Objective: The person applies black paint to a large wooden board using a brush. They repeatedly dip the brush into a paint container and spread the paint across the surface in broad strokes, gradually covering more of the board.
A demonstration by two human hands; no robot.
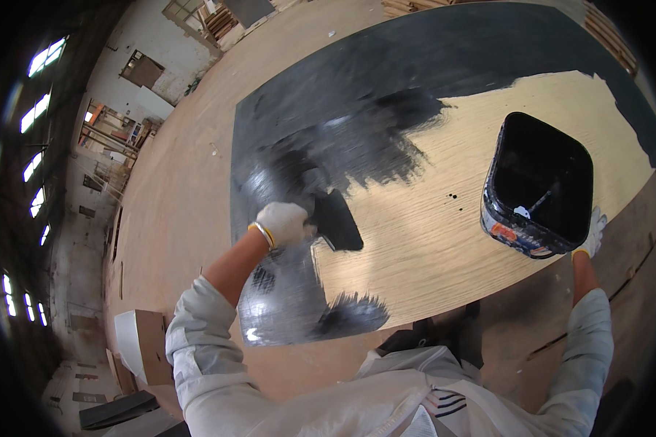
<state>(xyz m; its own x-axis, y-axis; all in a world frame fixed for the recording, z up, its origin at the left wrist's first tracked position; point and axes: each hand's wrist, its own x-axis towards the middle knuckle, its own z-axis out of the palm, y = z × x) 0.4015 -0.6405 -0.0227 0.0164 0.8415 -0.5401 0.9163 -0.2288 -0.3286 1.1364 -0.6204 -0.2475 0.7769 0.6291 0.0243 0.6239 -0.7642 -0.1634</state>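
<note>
A large wood-grain board (430, 269) lies in front of me, its far and left parts coated in streaky black paint. My left hand (283, 223), in a white glove, is closed around a paintbrush (338, 221). The brush's wide, black-covered head lies on the board at the border between paint and bare wood; its handle is hidden in my fist. At the right stands a square black paint bucket (493, 211) with dark paint inside and smears down its wall. Against the bucket's right side, at the board's near edge, my gloved right hand (595, 234) rests with fingers extended, partly hidden.
Black drips (453, 200) dot the bare wood left of the bucket. Beyond the board, stacked timber (611, 36) sits at the far right. A pale box-like piece (142, 346) stands on the dusty floor at the left, with a windowed wall behind.
</note>
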